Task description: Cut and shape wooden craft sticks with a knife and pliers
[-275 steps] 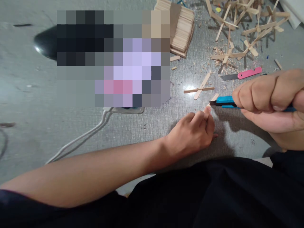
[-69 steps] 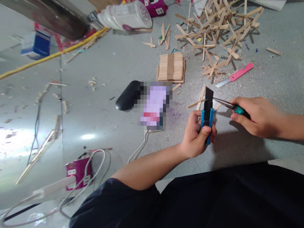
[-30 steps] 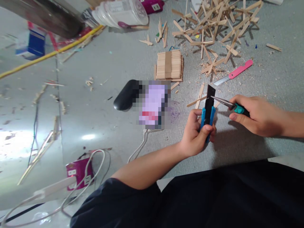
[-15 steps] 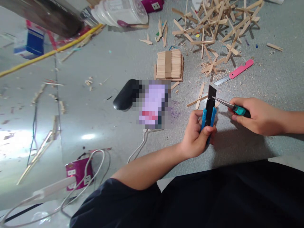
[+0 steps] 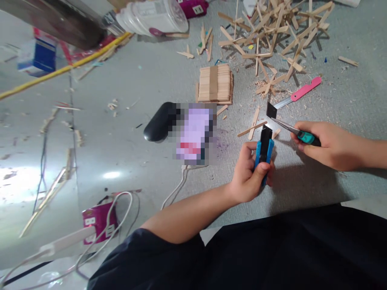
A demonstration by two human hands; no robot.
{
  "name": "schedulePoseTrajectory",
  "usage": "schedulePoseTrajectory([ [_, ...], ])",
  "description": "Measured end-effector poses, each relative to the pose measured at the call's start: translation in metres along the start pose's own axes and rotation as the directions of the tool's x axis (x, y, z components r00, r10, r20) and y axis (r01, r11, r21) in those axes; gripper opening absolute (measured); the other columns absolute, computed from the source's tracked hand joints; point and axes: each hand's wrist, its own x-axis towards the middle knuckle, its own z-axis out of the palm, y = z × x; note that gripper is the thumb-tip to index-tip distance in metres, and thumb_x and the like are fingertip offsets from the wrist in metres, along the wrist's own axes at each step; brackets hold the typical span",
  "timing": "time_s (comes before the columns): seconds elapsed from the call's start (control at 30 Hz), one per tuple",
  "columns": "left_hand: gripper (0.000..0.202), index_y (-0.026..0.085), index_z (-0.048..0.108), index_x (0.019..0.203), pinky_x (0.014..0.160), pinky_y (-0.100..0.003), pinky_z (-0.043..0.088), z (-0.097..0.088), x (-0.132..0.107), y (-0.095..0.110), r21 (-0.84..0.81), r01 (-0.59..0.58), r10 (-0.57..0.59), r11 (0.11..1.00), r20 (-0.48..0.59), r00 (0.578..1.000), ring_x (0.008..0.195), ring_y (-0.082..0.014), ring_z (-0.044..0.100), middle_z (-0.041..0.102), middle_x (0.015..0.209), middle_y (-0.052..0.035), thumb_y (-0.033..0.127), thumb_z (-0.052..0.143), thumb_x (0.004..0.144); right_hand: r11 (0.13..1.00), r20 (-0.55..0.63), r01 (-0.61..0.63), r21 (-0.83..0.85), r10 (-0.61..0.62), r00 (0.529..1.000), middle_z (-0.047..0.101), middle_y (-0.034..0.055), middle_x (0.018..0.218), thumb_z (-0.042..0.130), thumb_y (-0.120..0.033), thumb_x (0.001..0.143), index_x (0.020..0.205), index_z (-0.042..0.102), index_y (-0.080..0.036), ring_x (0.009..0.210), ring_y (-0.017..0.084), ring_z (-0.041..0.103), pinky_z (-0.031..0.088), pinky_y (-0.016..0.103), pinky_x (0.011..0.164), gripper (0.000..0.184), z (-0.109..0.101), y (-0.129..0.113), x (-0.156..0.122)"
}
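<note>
My left hand (image 5: 249, 177) is wrapped round a blue utility knife (image 5: 264, 151) held upright, with a short stub of black blade showing at its top. My right hand (image 5: 328, 145) grips teal-handled pliers (image 5: 294, 131). The plier tips pinch a small black blade segment (image 5: 271, 110), which sits apart from the knife, a little above it. Two loose wooden sticks (image 5: 253, 123) lie crossed on the grey floor just behind the knife.
A pink utility knife (image 5: 298, 94) lies beyond the pliers. Behind it stand a bundle of sticks (image 5: 215, 83) and a pile of glued stick pieces (image 5: 273, 28). A black case (image 5: 157, 122), white cables (image 5: 121, 209) and a pink socket block (image 5: 98, 221) lie left.
The blade's end segment has come off the blue knife and now sits in the plier tips, moved up and right. Earlier, my right hand held the knife against a stick.
</note>
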Motion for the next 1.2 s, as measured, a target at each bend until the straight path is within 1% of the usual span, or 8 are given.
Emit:
schedulePoseTrajectory([
  [0.33,0.031,0.029,0.043,0.129,0.059,-0.013,0.058,0.0,0.003,-0.005,-0.046,0.078,-0.076,0.996,0.042,0.996,0.061,-0.006,0.064,0.068,0.085,0.0076,0.047,0.068,0.12,0.996,0.048,-0.055,0.073,0.052,0.997,0.059,-0.0006,0.08,0.071,-0.043,0.087,0.09,0.059,-0.026,0.075,0.021,0.053,0.043,0.039,0.076,0.021,-0.014,-0.001,0.023],
  [0.5,0.052,0.028,0.041,0.127,0.061,-0.019,0.062,0.001,0.004,-0.012,-0.03,0.231,-0.23,0.973,0.02,0.973,0.063,-0.0074,0.065,0.065,0.086,0.0074,0.065,0.075,0.112,0.989,-0.054,-0.032,-0.147,0.025,0.998,0.064,0.0021,0.084,0.073,-0.051,0.088,0.096,0.064,-0.025,0.078,0.023,0.056,0.043,0.041,0.077,0.029,-0.048,-0.009,0.036],
  [0.6,0.055,0.028,0.042,0.128,0.06,-0.02,0.06,0.002,0.006,-0.013,0.036,0.225,-0.226,0.974,0.041,0.973,0.061,-0.0073,0.064,0.064,0.086,0.0069,0.071,0.073,0.111,0.882,-0.195,-0.102,-0.46,0.011,0.981,0.067,0.0049,0.085,0.071,-0.047,0.094,0.096,0.063,-0.026,0.074,0.024,0.054,0.04,0.043,0.074,0.022,-0.08,-0.03,0.056],
  [0.7,0.057,0.027,0.043,0.127,0.057,-0.02,0.056,0.005,0.009,-0.013,0.094,0.18,-0.186,0.979,0.049,0.981,0.058,-0.007,0.062,0.063,0.085,0.0072,0.075,0.069,0.111,0.632,-0.314,-0.216,-0.744,-0.045,0.948,0.072,0.0125,0.097,0.069,-0.031,0.097,0.104,0.068,-0.024,0.081,0.027,0.058,0.04,0.045,0.076,0.01,-0.107,-0.06,0.1],
  [0.8,0.061,0.027,0.043,0.128,0.055,-0.019,0.054,0.006,0.013,-0.013,0.13,0.167,-0.175,0.977,0.053,0.983,0.057,-0.0072,0.063,0.063,0.085,0.0069,0.08,0.067,0.109,0.529,-0.363,-0.314,-0.788,0.012,0.932,0.077,0.0184,0.108,0.075,-0.028,0.095,0.119,0.075,-0.02,0.093,0.034,0.068,0.047,0.046,0.08,0.025,-0.12,-0.086,0.16],
  [0.93,0.064,0.027,0.046,0.129,0.054,-0.02,0.053,0.005,0.018,-0.014,0.192,0.163,-0.18,0.968,0.075,0.981,0.058,-0.0098,0.065,0.065,0.083,0.0059,0.083,0.067,0.108,0.378,-0.406,-0.408,-0.831,0.09,0.909,0.08,0.0252,0.13,0.075,-0.031,0.097,0.139,0.078,-0.014,0.11,0.039,0.075,0.055,0.048,0.087,0.045,-0.118,-0.104,0.229],
  [1.07,0.062,0.026,0.047,0.131,0.052,-0.022,0.053,0.005,0.02,-0.013,0.192,0.163,-0.182,0.968,0.083,0.98,0.057,-0.0114,0.065,0.067,0.082,0.0053,0.079,0.07,0.108,0.333,-0.393,-0.398,-0.855,0.086,0.916,0.081,0.027,0.131,0.079,-0.032,0.091,0.135,0.082,-0.013,0.117,0.043,0.076,0.058,0.051,0.093,0.048,-0.11,-0.102,0.266],
  [1.2,0.055,0.027,0.045,0.128,0.054,-0.021,0.056,0.009,0.022,-0.009,0.155,0.193,-0.205,0.969,0.068,0.976,0.057,-0.0097,0.065,0.067,0.083,0.0065,0.071,0.071,0.109,0.35,-0.381,-0.36,-0.865,0.009,0.924,0.083,0.0262,0.126,0.081,-0.041,0.089,0.132,0.084,-0.015,0.114,0.045,0.077,0.06,0.054,0.093,0.05,-0.111,-0.092,0.274],
])
